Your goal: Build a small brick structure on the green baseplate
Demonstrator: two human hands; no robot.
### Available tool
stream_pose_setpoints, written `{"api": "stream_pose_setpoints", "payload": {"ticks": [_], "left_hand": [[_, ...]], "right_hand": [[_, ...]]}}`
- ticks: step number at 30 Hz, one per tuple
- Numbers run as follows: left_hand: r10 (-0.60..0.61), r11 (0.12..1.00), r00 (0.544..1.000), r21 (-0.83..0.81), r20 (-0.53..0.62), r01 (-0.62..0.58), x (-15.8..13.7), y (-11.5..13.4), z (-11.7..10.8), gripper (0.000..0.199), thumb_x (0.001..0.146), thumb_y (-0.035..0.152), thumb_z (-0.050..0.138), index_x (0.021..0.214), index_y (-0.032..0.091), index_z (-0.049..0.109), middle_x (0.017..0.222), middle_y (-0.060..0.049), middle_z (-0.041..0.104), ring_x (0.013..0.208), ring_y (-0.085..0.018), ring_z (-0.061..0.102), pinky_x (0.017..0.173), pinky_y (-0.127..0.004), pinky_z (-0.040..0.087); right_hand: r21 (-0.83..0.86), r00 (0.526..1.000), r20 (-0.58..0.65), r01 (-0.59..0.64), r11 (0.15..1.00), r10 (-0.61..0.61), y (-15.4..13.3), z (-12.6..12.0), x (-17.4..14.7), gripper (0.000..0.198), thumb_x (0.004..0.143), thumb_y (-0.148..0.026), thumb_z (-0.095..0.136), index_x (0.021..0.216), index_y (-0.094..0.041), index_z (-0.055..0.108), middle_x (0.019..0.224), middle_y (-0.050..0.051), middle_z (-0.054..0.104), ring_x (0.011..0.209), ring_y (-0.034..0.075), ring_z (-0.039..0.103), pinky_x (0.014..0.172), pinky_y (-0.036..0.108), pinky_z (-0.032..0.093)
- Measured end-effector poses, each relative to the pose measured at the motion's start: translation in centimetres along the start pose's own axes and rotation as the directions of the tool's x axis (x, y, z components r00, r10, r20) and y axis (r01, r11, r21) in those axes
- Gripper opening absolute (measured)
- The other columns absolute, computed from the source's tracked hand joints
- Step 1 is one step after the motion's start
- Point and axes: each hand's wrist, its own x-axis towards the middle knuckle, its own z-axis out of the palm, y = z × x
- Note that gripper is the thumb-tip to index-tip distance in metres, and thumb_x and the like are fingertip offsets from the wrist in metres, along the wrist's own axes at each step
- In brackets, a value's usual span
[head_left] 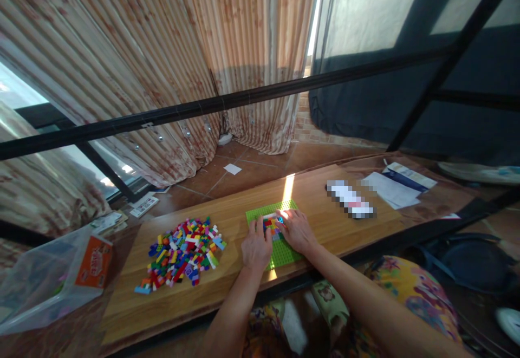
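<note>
A green studded baseplate (285,258) lies on the wooden table, with an assembled patch of coloured toy bricks (276,229) on its middle. My left hand (257,245) rests over the plate's left side, fingers stretched forward and slightly apart, fingertips beside the bricks. From the right, my right hand (298,232) reaches over the plate with its fingers bent down onto the bricks. A small blue brick (280,219) shows at its fingertips; part of it and of the bricks below is hidden by the fingers.
Left of the plate, a heap of loose toy bricks (184,252) spreads over the wooden table (227,298). A clear plastic bin (44,282) with an orange label stands off the left end. A phone-like object (350,200), blurred out, and papers (392,189) lie to the right. A dark rail (244,97) crosses beyond.
</note>
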Motion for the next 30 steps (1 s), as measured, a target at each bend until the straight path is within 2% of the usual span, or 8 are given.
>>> {"api": "stream_pose_setpoints", "payload": {"ticks": [2, 7, 15, 30], "left_hand": [[0.005, 1.0, 1.0, -0.004, 0.014, -0.005, 0.01, -0.01, -0.12, 0.048, 0.096, 0.036, 0.036, 0.143, 0.024, 0.037, 0.125, -0.009, 0.054, 0.097, -0.02, 0.063, 0.071, -0.026, 0.051], [0.007, 0.999, 0.999, 0.031, 0.048, -0.008, 0.06, 0.17, -0.33, 0.045, 0.096, 0.036, 0.035, 0.14, 0.031, 0.041, 0.128, -0.007, 0.051, 0.095, -0.019, 0.063, 0.068, -0.027, 0.051], [0.009, 0.999, 1.0, 0.052, 0.025, -0.011, 0.01, 0.33, -0.21, 0.045, 0.096, 0.036, 0.035, 0.141, 0.032, 0.041, 0.127, -0.008, 0.051, 0.092, -0.019, 0.063, 0.067, -0.026, 0.05], [0.007, 0.997, 0.998, 0.07, 0.065, -0.012, 0.17, 0.66, -0.48, 0.044, 0.096, 0.035, 0.033, 0.139, 0.029, 0.042, 0.124, -0.009, 0.051, 0.089, -0.02, 0.064, 0.065, -0.028, 0.05]], "right_hand": [[0.007, 1.0, -0.005, 0.008, 1.0, -0.008, 0.04, 0.04, -0.05, 0.044, 0.096, -0.045, 0.037, 0.131, -0.026, 0.054, 0.119, 0.009, 0.061, 0.107, 0.023, 0.049, 0.09, 0.035, 0.034], [0.016, 1.0, -0.015, 0.004, 1.0, -0.004, 0.03, 0.02, -0.1, 0.042, 0.095, -0.045, 0.039, 0.128, -0.027, 0.057, 0.118, 0.009, 0.062, 0.108, 0.023, 0.049, 0.091, 0.035, 0.034], [0.028, 1.0, -0.015, -0.001, 1.0, 0.001, -0.01, -0.07, -0.05, 0.042, 0.095, -0.045, 0.037, 0.128, -0.027, 0.058, 0.117, 0.009, 0.062, 0.107, 0.023, 0.049, 0.091, 0.035, 0.034], [0.021, 1.0, 0.01, -0.02, 1.0, 0.02, -0.19, -0.34, 0.03, 0.041, 0.095, -0.044, 0.038, 0.126, -0.028, 0.059, 0.118, 0.009, 0.061, 0.108, 0.024, 0.048, 0.09, 0.036, 0.033]]}}
